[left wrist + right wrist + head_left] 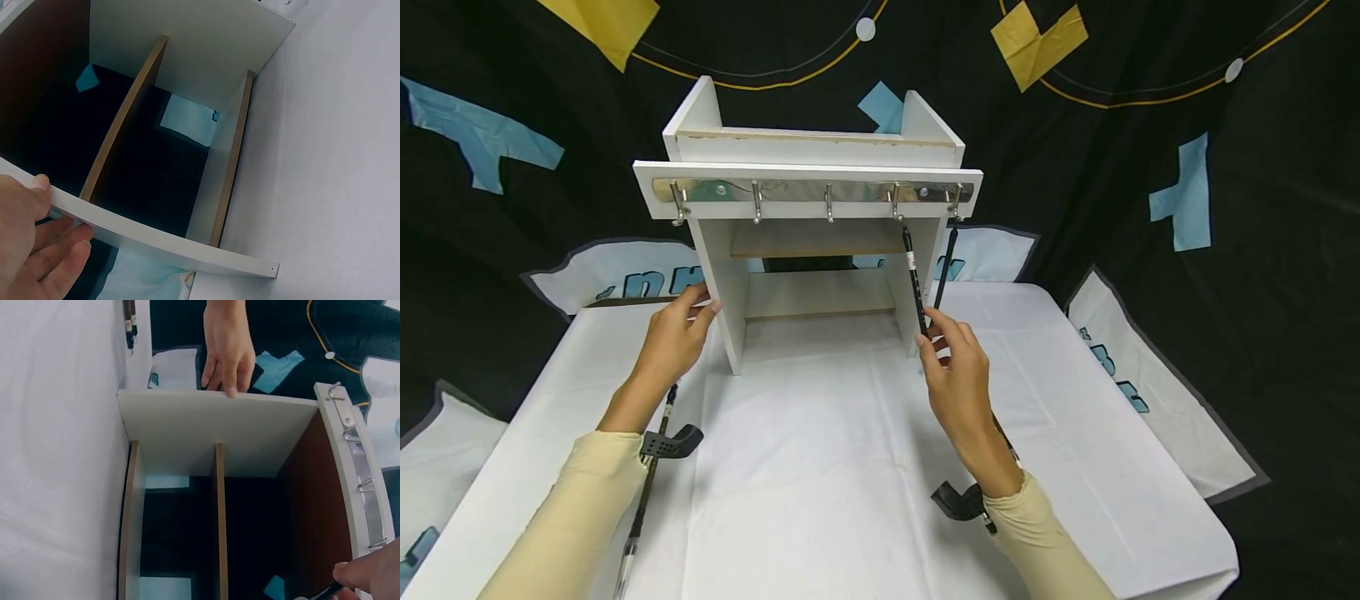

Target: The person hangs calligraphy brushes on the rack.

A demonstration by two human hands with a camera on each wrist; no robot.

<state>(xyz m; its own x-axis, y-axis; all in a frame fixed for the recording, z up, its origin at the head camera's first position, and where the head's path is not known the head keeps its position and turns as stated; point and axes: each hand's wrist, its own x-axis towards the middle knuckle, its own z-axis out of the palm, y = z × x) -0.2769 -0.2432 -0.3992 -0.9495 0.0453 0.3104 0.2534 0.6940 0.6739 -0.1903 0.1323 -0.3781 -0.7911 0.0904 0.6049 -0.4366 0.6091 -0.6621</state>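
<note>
A small white shelf (820, 152) stands on the table, with a metal rail of several hooks (829, 202) along its upper front. At its left side panel (169, 245), my left hand (676, 335) has the thumb on the front edge and the fingers along the outer face. My right hand (957, 371), by the right panel, pinches a slim black calligraphy brush (913, 271) with a white label. Its upper end is just below a hook; contact is unclear. Another black brush (947, 265) runs up beneath the rightmost hook, its lower part hidden behind the fingers.
More brushes (651, 483) lie on the white-covered table (805, 517) beneath the left forearm, and another brush (1004, 437) lies partly behind the right wrist. The shelf has two inner boards (820, 296). Black cloth with taped pieces hangs behind.
</note>
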